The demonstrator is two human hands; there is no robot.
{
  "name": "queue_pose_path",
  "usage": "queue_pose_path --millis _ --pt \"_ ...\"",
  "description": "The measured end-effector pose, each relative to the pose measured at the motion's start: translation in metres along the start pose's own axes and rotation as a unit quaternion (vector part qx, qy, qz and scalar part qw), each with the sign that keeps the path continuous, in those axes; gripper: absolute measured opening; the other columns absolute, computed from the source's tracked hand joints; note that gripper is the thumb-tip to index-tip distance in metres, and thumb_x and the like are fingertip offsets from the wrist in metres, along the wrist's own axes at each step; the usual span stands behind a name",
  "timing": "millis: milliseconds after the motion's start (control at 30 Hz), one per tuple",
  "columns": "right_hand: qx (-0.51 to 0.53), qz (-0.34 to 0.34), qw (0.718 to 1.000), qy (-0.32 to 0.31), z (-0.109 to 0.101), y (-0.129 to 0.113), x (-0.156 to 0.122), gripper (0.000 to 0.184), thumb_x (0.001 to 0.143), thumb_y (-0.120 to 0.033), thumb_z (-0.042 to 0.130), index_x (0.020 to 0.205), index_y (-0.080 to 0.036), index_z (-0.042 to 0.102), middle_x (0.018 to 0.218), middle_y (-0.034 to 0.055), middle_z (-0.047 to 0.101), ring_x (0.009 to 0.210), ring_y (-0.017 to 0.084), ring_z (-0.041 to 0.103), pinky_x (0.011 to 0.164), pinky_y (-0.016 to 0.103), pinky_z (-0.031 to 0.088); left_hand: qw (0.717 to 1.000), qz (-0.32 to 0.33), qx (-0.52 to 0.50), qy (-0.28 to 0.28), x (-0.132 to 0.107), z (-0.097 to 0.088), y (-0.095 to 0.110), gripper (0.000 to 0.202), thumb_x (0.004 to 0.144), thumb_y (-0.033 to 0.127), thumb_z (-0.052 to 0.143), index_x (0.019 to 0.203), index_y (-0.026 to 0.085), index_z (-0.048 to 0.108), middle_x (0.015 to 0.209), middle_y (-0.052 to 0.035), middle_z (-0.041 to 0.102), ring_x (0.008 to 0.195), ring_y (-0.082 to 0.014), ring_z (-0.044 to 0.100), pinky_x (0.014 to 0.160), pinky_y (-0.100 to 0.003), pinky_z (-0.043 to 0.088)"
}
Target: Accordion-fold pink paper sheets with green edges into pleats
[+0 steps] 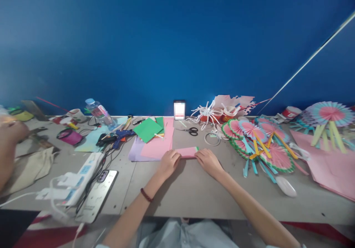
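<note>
Left hand (169, 162) and right hand (208, 161) touch an unspread pink strip (188, 152), pinch unclear; seemingly finished fans (253, 130) lie at three o'clock.

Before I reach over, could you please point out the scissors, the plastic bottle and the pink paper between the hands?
Scissors (189, 130), head view: near the pivot.
Plastic bottle (101, 112), head view: middle of body.
Pink paper (188, 152), head view: its middle.

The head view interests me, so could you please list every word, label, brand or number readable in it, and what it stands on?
None can be read.
Bottle: pink label, too blurred.
Phone: dark marks on its back, too small.
Lit screen: too coarse.
Power strip: any lettering too small.
Red-and-white cup at far right: any print too blurred.
</note>
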State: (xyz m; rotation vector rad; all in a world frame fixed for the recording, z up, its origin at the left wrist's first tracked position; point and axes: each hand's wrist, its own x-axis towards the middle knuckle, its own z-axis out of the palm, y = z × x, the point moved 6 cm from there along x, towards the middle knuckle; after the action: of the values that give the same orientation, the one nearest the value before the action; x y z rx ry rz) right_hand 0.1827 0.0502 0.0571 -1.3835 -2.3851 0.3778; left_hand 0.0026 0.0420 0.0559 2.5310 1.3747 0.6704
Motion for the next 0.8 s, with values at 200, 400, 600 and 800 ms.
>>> queue_pose_path --millis 200,400,600,800 --pt "0.099 0.026 0.995 0.006 -0.015 0.002 -0.001 0.024 0.089 -0.014 0.044 0.083 -0.016 0.067 0.088 0.0088 0.07 0.089 0.02 0.06 0.083 0.03 0.044 0.96 -0.092 -0.264 0.03 0.004 -0.014 -0.015 0.018 0.088 0.027 0.057 0.085 0.018 0.072 0.083 -0.0049 0.07 0.08 -0.016 0.064 0.076 -0.027 0.05" --pt "0.192 0.065 0.979 -0.015 -0.025 0.0 -0.002 0.023 0.084 -0.021 0.047 0.078 -0.017 0.07 0.081 0.0062 0.073 0.076 0.017 0.064 0.071 0.026 0.046 0.944 -0.141 -0.299 0.02 0.017 -0.024 -0.026 0.02 0.082 0.034 0.064 0.084 0.016 0.072 0.083 -0.0068 0.073 0.079 -0.019 0.067 0.073 -0.029 0.053" --pt "0.308 0.192 0.932 0.009 -0.015 0.0 -0.008 0.027 0.077 -0.037 0.052 0.075 -0.017 0.07 0.07 0.003 0.071 0.065 0.016 0.06 0.061 0.025 0.043 0.979 -0.038 -0.044 0.195 0.012 -0.062 0.032 0.018 0.091 0.028 0.053 0.095 0.019 0.067 0.096 -0.0081 0.065 0.094 -0.0205 0.059 0.087 -0.037 0.048" --pt "0.517 0.258 0.815 0.04 0.0 -0.02 -0.015 0.025 0.07 -0.039 0.059 0.075 -0.016 0.07 0.062 0.0008 0.063 0.057 0.013 0.053 0.055 0.024 0.04 0.988 0.028 0.032 0.148 -0.007 -0.036 0.095 0.031 0.087 0.033 0.059 0.112 0.014 0.06 0.097 -0.0106 0.065 0.089 -0.0239 0.061 0.077 -0.038 0.051"
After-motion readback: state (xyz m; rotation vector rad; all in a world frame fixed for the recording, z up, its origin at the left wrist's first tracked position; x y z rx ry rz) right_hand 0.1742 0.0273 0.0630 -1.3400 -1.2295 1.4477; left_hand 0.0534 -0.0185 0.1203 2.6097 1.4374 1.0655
